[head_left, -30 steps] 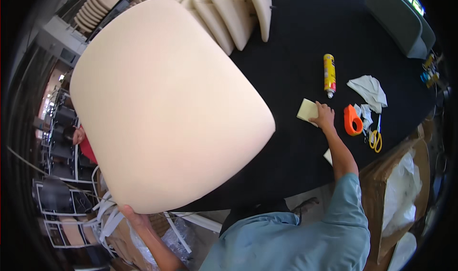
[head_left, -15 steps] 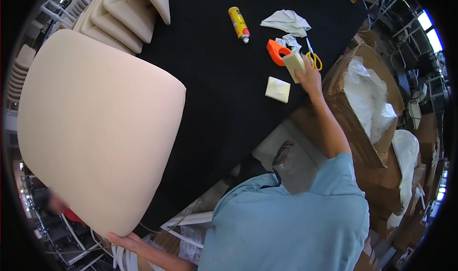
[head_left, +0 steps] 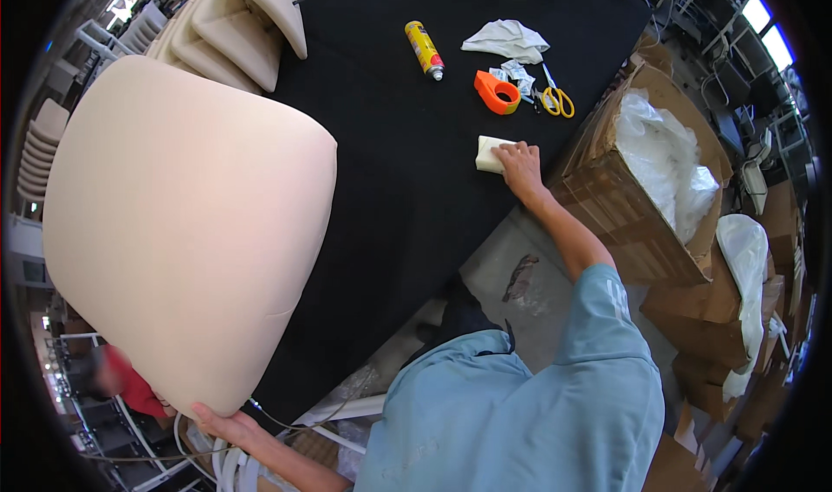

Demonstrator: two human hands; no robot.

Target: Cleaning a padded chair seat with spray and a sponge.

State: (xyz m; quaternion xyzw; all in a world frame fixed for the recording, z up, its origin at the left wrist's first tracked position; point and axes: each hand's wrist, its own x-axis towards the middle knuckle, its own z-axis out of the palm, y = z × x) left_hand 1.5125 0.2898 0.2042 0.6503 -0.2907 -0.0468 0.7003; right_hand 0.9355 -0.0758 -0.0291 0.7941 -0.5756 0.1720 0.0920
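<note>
Left hand (head_left: 225, 425) grips beige padded panel (head_left: 191, 223) by its near corner, at worktop's (head_left: 381, 232) left; right hand (head_left: 523, 171) closed on pale block (head_left: 487, 152) near worktop's edge; I'd want the corner firmly supported, block grip light.

I see a yellow cylindrical can (head_left: 424, 49) near a crumpled white cloth (head_left: 507, 42). I also spot yellow-handled metal scissors (head_left: 552, 88).
</note>
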